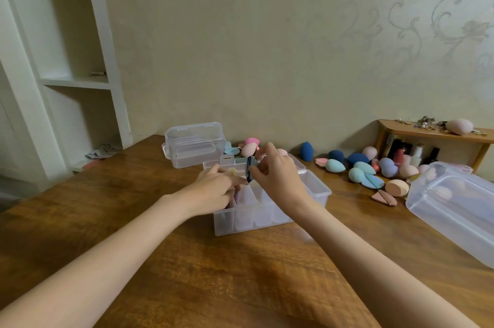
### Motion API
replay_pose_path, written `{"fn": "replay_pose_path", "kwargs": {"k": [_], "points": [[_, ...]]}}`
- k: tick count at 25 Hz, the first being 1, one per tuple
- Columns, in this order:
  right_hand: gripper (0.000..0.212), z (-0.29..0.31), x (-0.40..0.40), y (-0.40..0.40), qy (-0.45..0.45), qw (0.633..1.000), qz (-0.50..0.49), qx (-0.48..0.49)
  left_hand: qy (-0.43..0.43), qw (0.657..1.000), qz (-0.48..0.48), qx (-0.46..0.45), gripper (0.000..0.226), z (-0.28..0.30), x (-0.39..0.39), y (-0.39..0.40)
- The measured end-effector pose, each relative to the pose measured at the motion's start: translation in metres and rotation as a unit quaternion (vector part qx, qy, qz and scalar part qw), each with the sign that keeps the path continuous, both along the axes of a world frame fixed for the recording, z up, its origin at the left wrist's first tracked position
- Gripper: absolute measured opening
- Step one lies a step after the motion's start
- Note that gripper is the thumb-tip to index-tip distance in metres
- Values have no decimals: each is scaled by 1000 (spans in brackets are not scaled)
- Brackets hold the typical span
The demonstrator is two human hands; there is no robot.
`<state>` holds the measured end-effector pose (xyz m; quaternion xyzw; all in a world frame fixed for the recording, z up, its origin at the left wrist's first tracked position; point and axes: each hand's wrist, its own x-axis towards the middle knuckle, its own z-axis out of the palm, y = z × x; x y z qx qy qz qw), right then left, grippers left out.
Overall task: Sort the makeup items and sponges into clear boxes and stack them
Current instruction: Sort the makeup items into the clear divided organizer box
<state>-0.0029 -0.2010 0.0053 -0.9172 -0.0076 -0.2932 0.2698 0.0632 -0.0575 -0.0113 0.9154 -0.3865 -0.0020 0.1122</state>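
Mid-tabletop, toward the far edge: open clear box (270, 210), divided into narrow compartments by translucent partitions. Inside, pale flat puffs standing on edge, lilac in the left compartment, whitish in the ones beside it; exact count not readable through the plastic. Right hand (278, 172) over the box, fingers curled, pinching a dark blue flat puff (250, 171) held upright above the middle compartments. Left hand (213, 188) at the box's left end, fingers bent down into the left compartment among the puffs; whether gripping one, cannot tell.

Behind that box, near the far edge: second clear box (195, 144), lid closed, latch tabs at the top, holding what looks like stacked clear trays or inserts, contents otherwise indistinct. Just right of it, a small pile of pink, peach and teal sponges (247, 147).

Right edge of the tabletop: third clear box (451, 204), large, tilted toward the camera, with several peach and pink sponges dimly visible through its wall.

Between the middle box and the large one, loose on the wood: teardrop sponges (363, 170) in navy, teal, lilac, pink and peach, plus flat triangular pink puffs (385, 198) near the large box. One navy sponge (306, 151) standing upright apart from the rest.

Far right corner: small wooden shelf (417, 131), bottles (414, 154) beneath it, a pink sponge and small trinkets on top.
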Motion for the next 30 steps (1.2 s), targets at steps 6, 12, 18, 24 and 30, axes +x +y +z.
{"fn": "replay_pose_path", "kwargs": {"k": [6,12,18,24,30], "points": [[12,-20,2,6,51,992,34,-106,-30,1000,-9,-6,28,4,2,8],[21,-20,12,9,145,975,88,-143,19,998,-14,-52,28,15,-4,8],[19,35,69,-32,96,995,20,-21,84,983,26,-160,27,33,42,8],[28,23,203,-45,248,961,11,-125,117,987,2,-107,20,25,108,2],[31,-11,307,-29,381,903,40,-194,123,989,-52,-66,18,12,139,6]]}}
